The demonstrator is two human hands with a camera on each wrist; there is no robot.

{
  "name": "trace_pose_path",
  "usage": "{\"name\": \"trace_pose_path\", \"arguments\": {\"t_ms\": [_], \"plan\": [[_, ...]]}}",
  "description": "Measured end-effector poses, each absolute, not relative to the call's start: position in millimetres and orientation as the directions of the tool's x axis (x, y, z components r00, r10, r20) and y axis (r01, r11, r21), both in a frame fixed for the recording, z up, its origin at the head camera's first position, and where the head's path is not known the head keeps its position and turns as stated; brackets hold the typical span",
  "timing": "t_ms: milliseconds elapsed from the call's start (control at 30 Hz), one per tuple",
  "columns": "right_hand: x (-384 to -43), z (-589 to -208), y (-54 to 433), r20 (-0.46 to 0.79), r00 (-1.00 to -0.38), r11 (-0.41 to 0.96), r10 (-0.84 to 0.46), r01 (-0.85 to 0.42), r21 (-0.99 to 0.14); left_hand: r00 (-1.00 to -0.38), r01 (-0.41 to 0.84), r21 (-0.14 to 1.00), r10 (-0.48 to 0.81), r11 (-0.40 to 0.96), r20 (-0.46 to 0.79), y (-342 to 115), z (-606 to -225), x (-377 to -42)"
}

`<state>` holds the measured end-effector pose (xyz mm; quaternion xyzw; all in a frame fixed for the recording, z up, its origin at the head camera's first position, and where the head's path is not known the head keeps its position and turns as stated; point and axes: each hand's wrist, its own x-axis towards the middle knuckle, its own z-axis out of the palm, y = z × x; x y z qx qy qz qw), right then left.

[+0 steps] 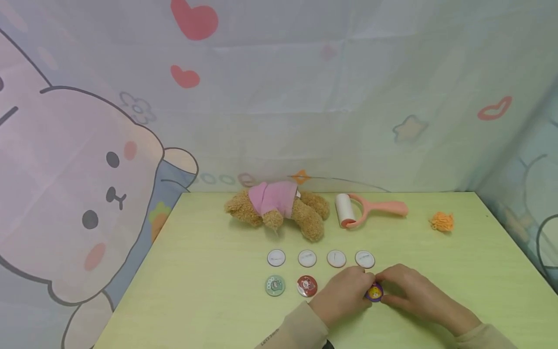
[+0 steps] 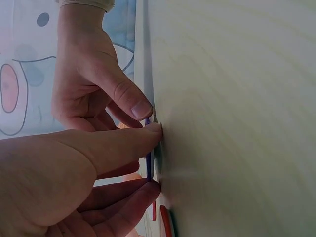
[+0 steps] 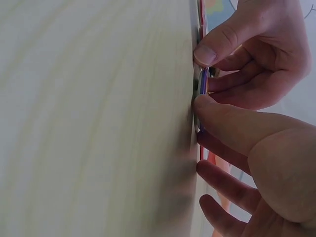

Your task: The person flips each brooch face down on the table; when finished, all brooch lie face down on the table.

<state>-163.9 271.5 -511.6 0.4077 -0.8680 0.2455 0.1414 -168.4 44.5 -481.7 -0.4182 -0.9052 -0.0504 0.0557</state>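
Both hands meet over a purple-rimmed button badge point(image 1: 374, 292) with a yellow figure on its face, low over the table. My left hand point(image 1: 346, 294) pinches its left side between thumb and fingers. From the other side, my right hand point(image 1: 410, 291) pinches the edge with thumb and index finger. Edge-on in the left wrist view, the badge point(image 2: 148, 165) shows as a thin purple line. A red badge point(image 1: 307, 286) and a green badge point(image 1: 275, 285) lie face up left of the hands. Behind them is a row of several badges point(image 1: 307, 258) lying pin side up.
On the yellow-green table point(image 1: 196, 291), a plush bear point(image 1: 274, 206) in a pink top lies on its side at the back. Right of it are a lint roller point(image 1: 370, 209) with a pink handle and a bundle of orange yarn point(image 1: 442, 221). A printed cloth point(image 1: 305, 97) hangs behind.
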Motion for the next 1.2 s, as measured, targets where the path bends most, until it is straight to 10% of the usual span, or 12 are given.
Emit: {"name": "trace_pose_path", "arguments": {"t_ms": [1200], "plan": [[-160.8, -507.5, 271.8, 0.423, -0.661, 0.415, -0.619, -0.733, -0.538, -0.604, 0.797, 0.204, 0.759, 0.569, 0.243, 36.4, -483.0, -173.5]]}}
